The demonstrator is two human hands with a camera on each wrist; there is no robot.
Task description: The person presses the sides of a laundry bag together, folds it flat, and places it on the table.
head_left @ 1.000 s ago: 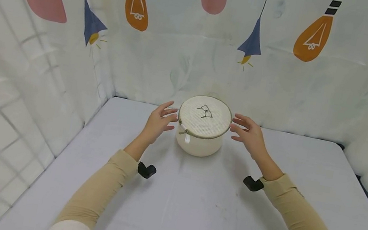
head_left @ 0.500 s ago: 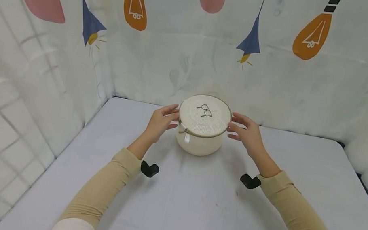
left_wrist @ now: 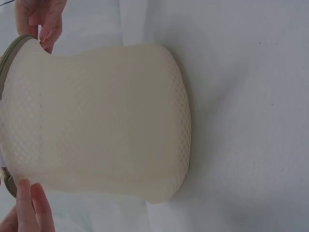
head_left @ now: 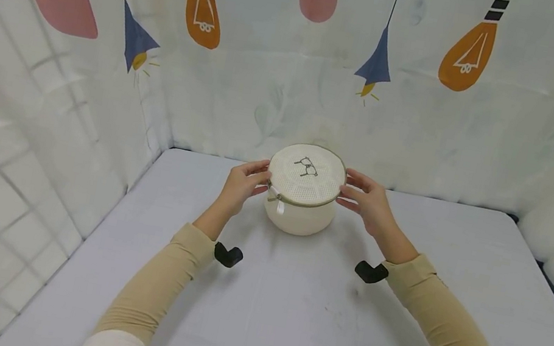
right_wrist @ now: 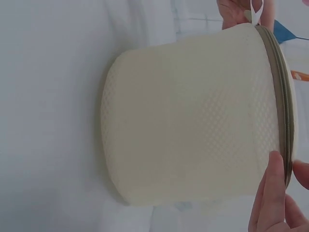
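Observation:
A cream mesh laundry bag (head_left: 298, 220), round and drum-shaped, stands upright near the back of the table. Its flat lid (head_left: 306, 178) bears a small dark line drawing and is edged by an olive zipper (right_wrist: 280, 87). On one side my left hand (head_left: 241, 184) holds the rim, fingertips (left_wrist: 24, 191) against the mesh just below the zipper. Opposite, my right hand (head_left: 368, 204) grips the rim, fingers (right_wrist: 274, 188) along the side and thumb (right_wrist: 302, 175) near the lid's edge. A white pull tab (right_wrist: 257, 12) hangs from the zipper beside the left hand.
The table (head_left: 295, 324) has a white cloth over it. Behind it hangs a pale curtain (head_left: 234, 97) printed with lamps and bulbs, and another curtain (head_left: 42, 113) closes off the left side. A black wrist mount (head_left: 228, 256) sticks out from the left sleeve.
Both hands have come inward, from just beside the bag to its rim, and the fingers now lie against it. The bag stands in about the same place.

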